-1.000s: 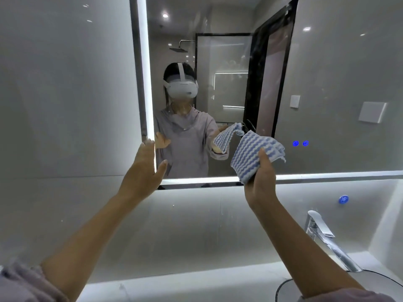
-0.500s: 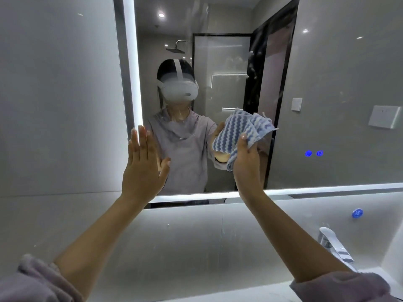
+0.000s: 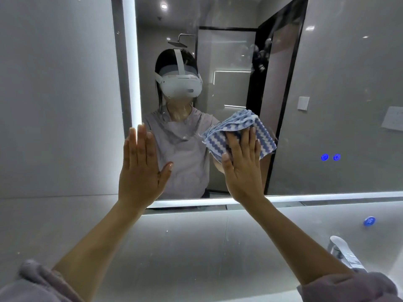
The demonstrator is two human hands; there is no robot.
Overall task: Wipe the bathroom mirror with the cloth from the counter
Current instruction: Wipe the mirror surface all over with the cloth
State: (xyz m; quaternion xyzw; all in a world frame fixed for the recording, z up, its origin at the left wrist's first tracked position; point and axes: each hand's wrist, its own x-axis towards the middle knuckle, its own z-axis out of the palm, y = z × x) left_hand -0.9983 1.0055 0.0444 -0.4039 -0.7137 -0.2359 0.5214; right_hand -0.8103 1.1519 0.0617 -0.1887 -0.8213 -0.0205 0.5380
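The bathroom mirror [image 3: 327, 73] fills the upper right, framed by a lit white strip on its left and bottom edges, with smudges near its top. A blue-and-white striped cloth [image 3: 265, 136] is pressed flat against the glass under my right hand [image 3: 242, 166], whose fingers are spread over it. My left hand [image 3: 141, 168] rests flat and empty, fingers together, on the mirror's lower-left corner. A person wearing a white headset is reflected in the glass between my hands.
A chrome faucet [image 3: 342, 253] sticks up at the lower right. Two blue touch buttons [image 3: 330, 157] glow on the mirror's right part, their blue reflection [image 3: 369, 221] on the grey wall below. Grey tiled wall [image 3: 54, 94] lies left of the mirror.
My right hand has gone from gripping the bunched cloth in the air to pressing it flat on the glass. My left hand has opened flat on the mirror's corner. The view has moved closer.
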